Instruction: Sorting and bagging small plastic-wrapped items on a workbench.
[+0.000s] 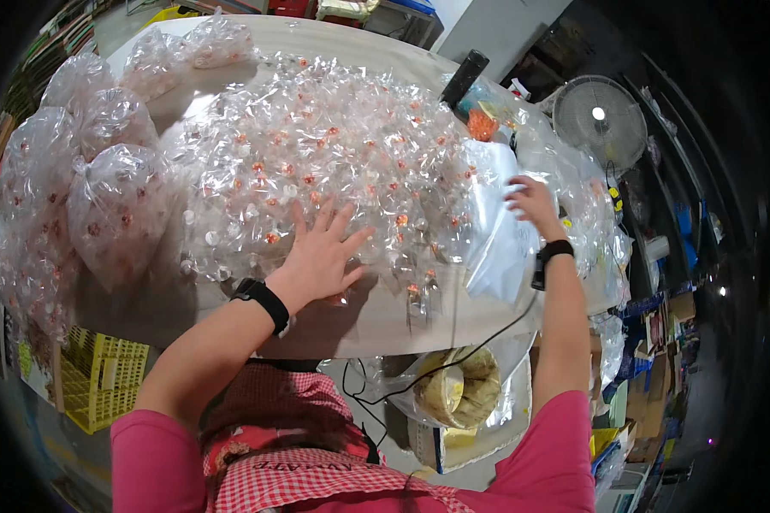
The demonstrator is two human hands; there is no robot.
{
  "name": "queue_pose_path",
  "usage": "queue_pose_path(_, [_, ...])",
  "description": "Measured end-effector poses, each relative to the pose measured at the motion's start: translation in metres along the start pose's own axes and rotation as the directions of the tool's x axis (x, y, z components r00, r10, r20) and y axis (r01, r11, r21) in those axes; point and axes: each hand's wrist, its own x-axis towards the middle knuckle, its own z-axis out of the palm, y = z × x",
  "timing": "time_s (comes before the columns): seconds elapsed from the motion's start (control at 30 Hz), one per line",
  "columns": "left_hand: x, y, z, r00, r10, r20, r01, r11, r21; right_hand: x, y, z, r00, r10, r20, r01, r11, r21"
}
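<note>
One spread-open left hand [318,255] lies on clear, orange-flecked plastic packets [334,150] heaped inside the pale table's [304,333] near edge, best pressing lightly; one half-curled right hand [535,203], grip unclear, overlies white plastic sheeting [493,227], right side.

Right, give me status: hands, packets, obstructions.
Left hand spread over clear packets. Right hand over white plastic. Packets heaped across table; black cable crosses near edge.
</note>
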Motion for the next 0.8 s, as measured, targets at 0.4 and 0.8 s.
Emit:
queue_pose_path(0.4, [0.007, 0.003, 0.006, 0.999, -0.004, -0.034, 0.004, 1.0, -0.004, -0.032, -0.018, 0.086, 0.994, -0.108, 0.007, 0.107, 0.969, -0.224])
queue_pose_path(0.8, [0.003, -0.009, 0.003, 1.0, -0.004, -0.031, 0.005, 1.0, 0.025, -0.12, -0.086, 0.133, 0.977, 0.064, 0.204, -0.033, 0.988, -0.153])
